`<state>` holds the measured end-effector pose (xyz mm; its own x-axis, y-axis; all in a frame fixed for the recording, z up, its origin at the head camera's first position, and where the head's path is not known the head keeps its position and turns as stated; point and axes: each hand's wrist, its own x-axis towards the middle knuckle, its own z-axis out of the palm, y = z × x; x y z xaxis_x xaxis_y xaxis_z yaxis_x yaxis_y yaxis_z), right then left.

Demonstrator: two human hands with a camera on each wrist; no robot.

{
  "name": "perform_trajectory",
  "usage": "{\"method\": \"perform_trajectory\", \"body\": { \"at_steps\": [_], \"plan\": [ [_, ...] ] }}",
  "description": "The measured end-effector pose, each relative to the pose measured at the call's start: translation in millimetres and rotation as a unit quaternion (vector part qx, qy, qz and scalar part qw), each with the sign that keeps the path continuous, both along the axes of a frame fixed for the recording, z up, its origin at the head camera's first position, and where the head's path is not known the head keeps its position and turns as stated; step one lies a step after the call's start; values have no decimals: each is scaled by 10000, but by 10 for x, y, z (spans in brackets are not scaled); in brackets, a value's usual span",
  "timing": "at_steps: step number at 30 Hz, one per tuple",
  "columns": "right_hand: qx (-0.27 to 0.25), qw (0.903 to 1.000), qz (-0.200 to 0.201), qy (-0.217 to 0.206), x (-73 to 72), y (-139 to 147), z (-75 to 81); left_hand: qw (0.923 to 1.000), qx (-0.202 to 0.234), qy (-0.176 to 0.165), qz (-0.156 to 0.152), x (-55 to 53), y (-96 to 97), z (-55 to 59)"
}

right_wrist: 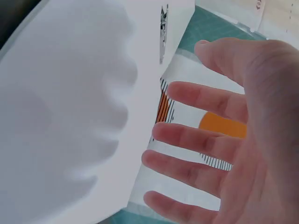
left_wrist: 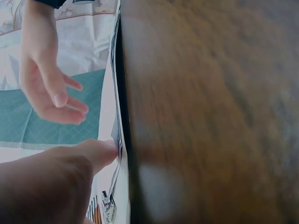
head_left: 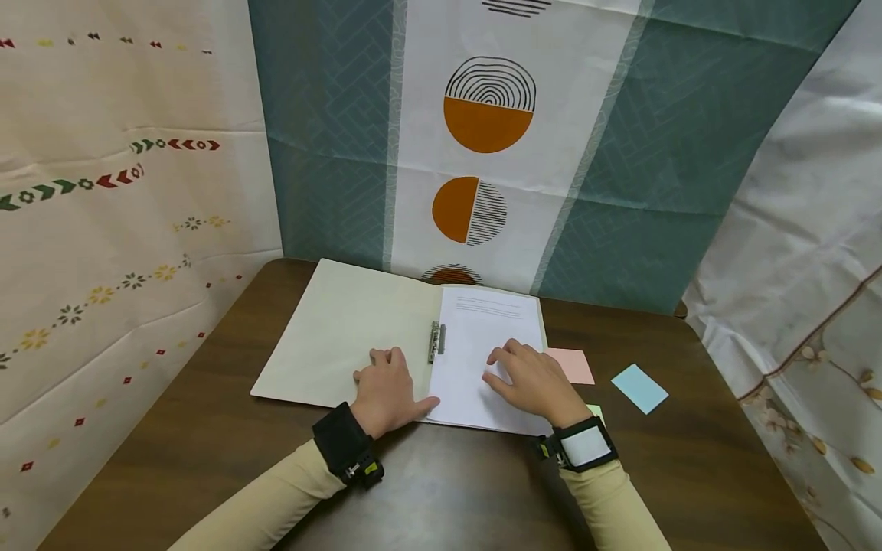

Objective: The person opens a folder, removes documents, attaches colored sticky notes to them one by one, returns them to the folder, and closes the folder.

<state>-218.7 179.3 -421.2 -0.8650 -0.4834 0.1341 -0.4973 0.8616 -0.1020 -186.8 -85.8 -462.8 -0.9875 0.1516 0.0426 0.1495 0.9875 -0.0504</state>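
A cream folder (head_left: 344, 329) lies spread open on the table, with a metal clip (head_left: 436, 342) near its fold. White paper sheets (head_left: 458, 375) lie on its right half; a few printed lines show at the top. My left hand (head_left: 387, 394) rests at the folder's lower edge, its thumb (left_wrist: 103, 151) on the paper's lower left corner and its fingers over the left cover. Over the right part of the paper hovers my right hand (head_left: 534, 380), fingers loosely bent and spread. In the right wrist view its fingers (right_wrist: 198, 137) hold nothing and stand apart from the sheet.
To the folder's right are a pink paper slip (head_left: 570, 366), a blue slip (head_left: 639, 388) and a green slip (head_left: 596, 412), the green one partly behind the right wrist. Patterned cloths (head_left: 331, 153) hang behind and beside the brown wooden table (head_left: 448, 490).
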Motion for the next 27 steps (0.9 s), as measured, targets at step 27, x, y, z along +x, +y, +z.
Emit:
{"method": "perform_trajectory", "body": {
  "at_steps": [27],
  "plan": [
    [-327,9961,817,4,-155,-666,236,9995,215,-112,199,5,17,28]
  ]
}}
